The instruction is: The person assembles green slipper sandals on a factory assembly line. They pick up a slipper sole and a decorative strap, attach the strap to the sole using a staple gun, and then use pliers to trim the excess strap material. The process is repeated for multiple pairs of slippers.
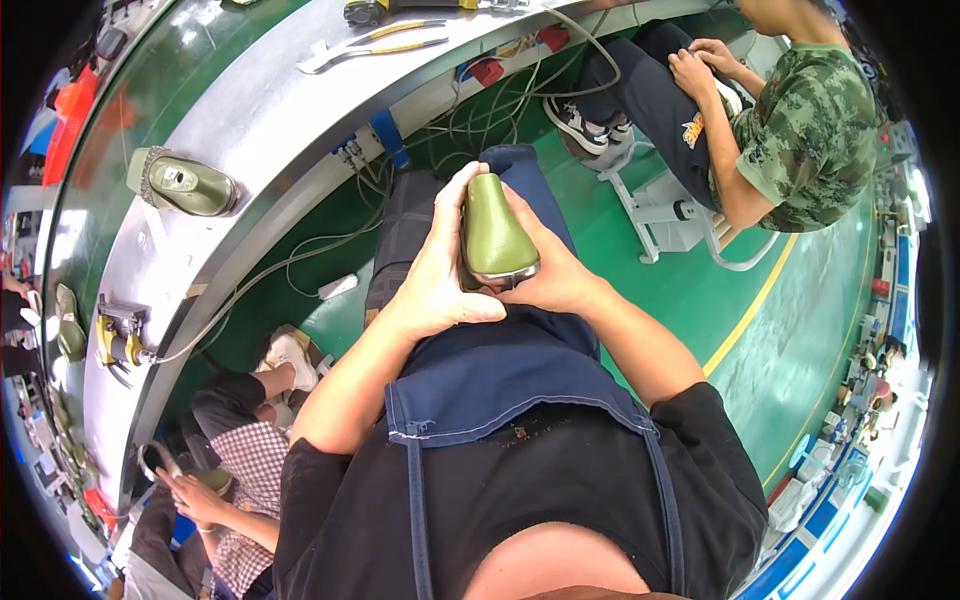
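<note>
A glossy green shoe last (496,225) is held upright above my lap, its narrow end pointing away from me and a metal edge along its near end. My left hand (437,275) wraps its left side, with the thumb below the near end. Against its right side lies my right hand (560,268), fingers curled around it. The fingers beneath the last are hidden. Another green last (187,183), with a grey, fuzzy-edged piece at one end, lies on the metal bench (235,95) at the far left.
Long-nosed pliers (385,47) with yellow handles and a yellow power tool (372,10) lie at the bench's far end. A yellow air tool (120,338) sits at left. Cables (490,110) hang below. A seated person (800,140) is at right, another (240,500) at lower left.
</note>
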